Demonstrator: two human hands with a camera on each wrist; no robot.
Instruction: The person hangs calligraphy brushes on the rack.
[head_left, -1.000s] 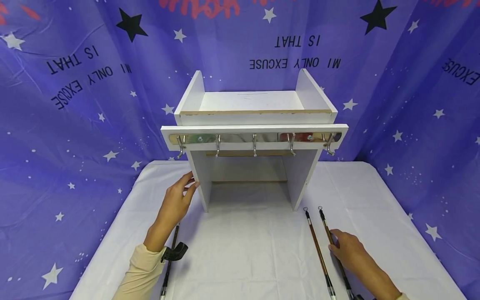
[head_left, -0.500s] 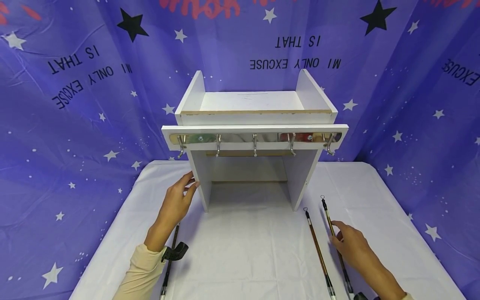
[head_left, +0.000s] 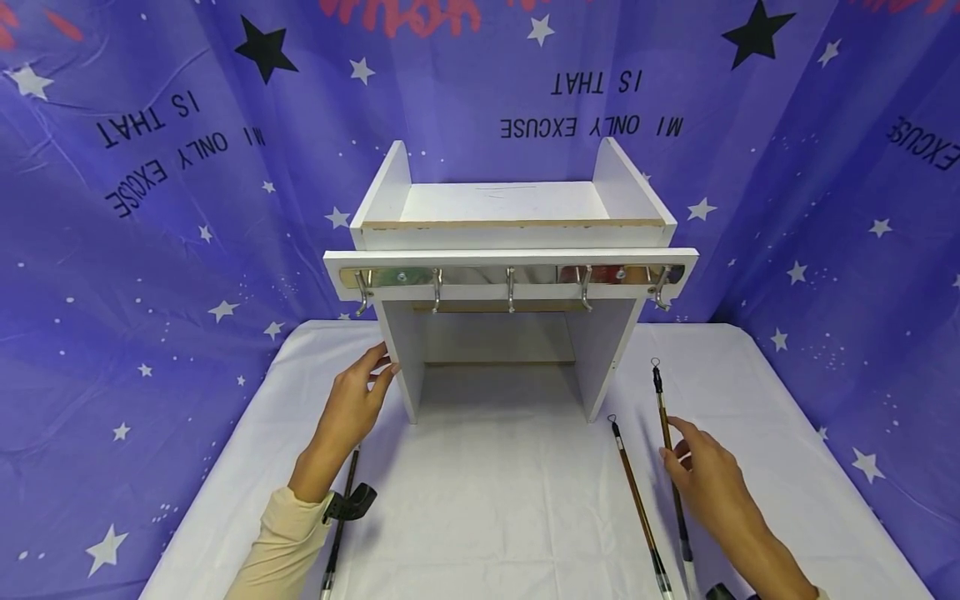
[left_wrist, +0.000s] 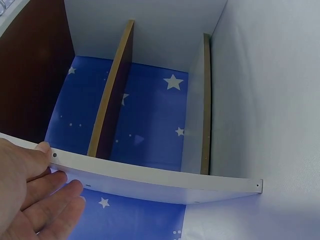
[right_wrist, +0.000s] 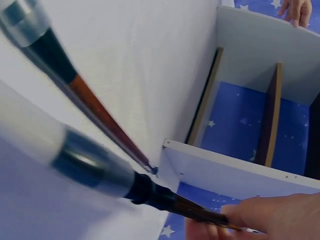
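Observation:
A white wooden rack (head_left: 506, 239) stands on the table, with a metal hook strip (head_left: 472, 276) across its front. My left hand (head_left: 356, 400) holds the front edge of its left side panel (left_wrist: 150, 175), thumb on the edge and fingers along the outside. To the right of the rack, my right hand (head_left: 708, 479) pinches a calligraphy brush (head_left: 681, 521) by its brown handle. Its hanging loop points away from me, and its white bristles (right_wrist: 25, 120) point back. A second brush (head_left: 636, 493) lies left of it. My left forearm partly covers a third brush (head_left: 334, 552).
A white cloth covers the table (head_left: 495, 517). Behind and beside it hangs a purple curtain (head_left: 465, 100) with stars and lettering. The metal hooks (head_left: 511, 292) stick out toward me. Brown-edged shelf boards (left_wrist: 111, 90) show inside the rack.
My right hand has moved forward with the brush, whose loop end now lies farther away and slightly to the right. The left hand, the rack and the other brushes stay put.

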